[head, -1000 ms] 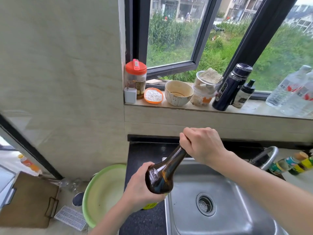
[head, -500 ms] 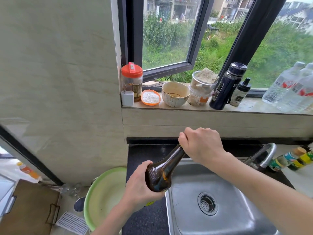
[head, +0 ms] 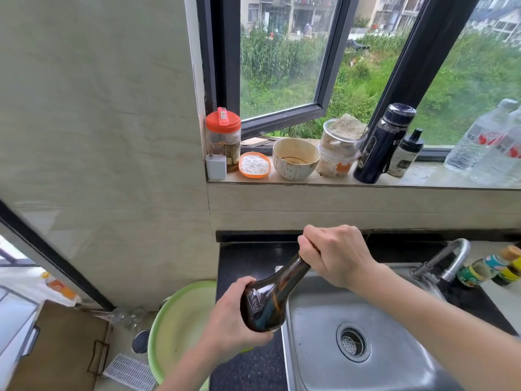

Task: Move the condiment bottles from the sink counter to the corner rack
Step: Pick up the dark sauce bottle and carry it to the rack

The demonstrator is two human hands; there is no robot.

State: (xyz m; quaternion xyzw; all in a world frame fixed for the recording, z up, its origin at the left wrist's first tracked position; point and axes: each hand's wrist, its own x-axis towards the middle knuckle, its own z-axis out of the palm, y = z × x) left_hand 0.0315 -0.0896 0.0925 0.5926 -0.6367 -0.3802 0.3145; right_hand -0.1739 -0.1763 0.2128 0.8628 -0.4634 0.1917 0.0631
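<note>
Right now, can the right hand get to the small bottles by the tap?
Probably not yet: the right hand grips the neck of the brown bottle, which the left hand holds too. Once freed, the small bottles look reachable, though the tap stands partly in the way.

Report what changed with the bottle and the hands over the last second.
No real move: nothing taken or released. The left hand still grips the brown bottle by its belly, the right hand still wraps its neck, and it stays tilted over the left rim of the sink. Only the view drifted slightly.
</note>
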